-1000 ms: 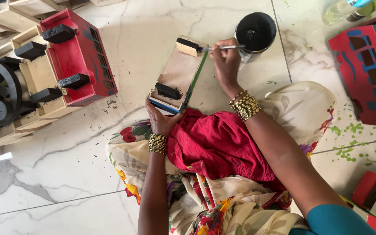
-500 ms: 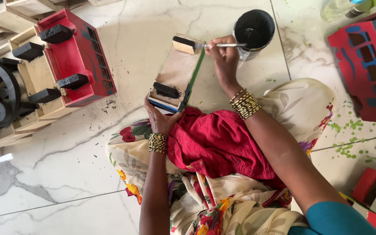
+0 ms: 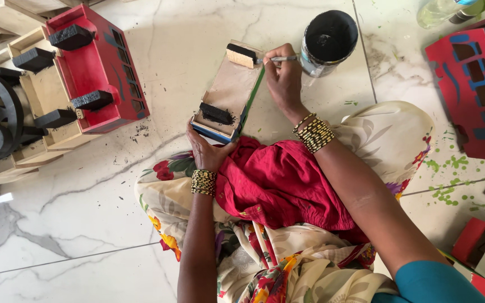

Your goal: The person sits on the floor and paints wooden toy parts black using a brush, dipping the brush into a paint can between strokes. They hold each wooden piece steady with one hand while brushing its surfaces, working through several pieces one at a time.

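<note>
The left hand (image 3: 207,150) cups the near end of a flat wooden toy panel (image 3: 228,95), fingers curled under its edge, tilting it against the lap above the marble floor (image 3: 85,202). The right hand (image 3: 283,78) pinches a thin paintbrush (image 3: 279,58), bristles touching the panel's far rectangular block (image 3: 241,54), its top rough black, beside a round tin of black paint (image 3: 328,42).

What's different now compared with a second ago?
Very little. The right hand has slid the brush slightly along the far block. The left hand still grips the wooden piece at its near end; the paint can has not moved.
</note>
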Demonstrator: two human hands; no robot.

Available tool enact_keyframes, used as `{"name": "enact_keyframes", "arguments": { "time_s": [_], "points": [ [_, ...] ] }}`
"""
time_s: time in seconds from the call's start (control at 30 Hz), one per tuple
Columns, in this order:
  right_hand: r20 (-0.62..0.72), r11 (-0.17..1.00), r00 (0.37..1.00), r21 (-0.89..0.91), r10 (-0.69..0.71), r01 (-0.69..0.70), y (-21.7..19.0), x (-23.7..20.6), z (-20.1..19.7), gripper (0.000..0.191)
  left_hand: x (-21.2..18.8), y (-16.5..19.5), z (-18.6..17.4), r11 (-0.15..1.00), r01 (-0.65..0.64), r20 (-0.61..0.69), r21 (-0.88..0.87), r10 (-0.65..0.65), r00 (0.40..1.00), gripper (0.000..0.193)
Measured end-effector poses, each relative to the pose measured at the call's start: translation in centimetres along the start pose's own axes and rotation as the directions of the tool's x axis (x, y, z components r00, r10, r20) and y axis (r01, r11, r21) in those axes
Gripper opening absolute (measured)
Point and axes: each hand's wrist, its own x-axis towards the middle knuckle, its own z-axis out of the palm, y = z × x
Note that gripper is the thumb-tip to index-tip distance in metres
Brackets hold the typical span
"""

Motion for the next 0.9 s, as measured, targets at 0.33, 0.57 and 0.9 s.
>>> {"name": "enact_keyframes", "arguments": {
  "time_s": [0.33, 0.57, 0.9],
  "points": [
    [0.027, 0.996, 0.998, -0.062, -0.061, 0.063, 0.07, 0.24, 0.28, 0.011, 0.04, 0.42, -0.10, 1.000, -0.006, 0.001, -0.007, 0.006, 1.000, 0.138],
    [-0.006, 0.994, 1.000, -0.110, -0.013, 0.012, 0.26, 0.68, -0.28, 0.012, -0.02, 0.05, -0.04, 1.000, 0.012, 0.020, -0.004, -0.012, 1.000, 0.139],
    [0.008, 1.000, 1.000, -0.011, 0.017, -0.017, 1.00, 0.91, -0.66, 0.010, -0.06, 0.10, -0.16, 1.000, 0.016, 0.018, -0.020, -0.016, 1.000, 0.139]
  ]
}}
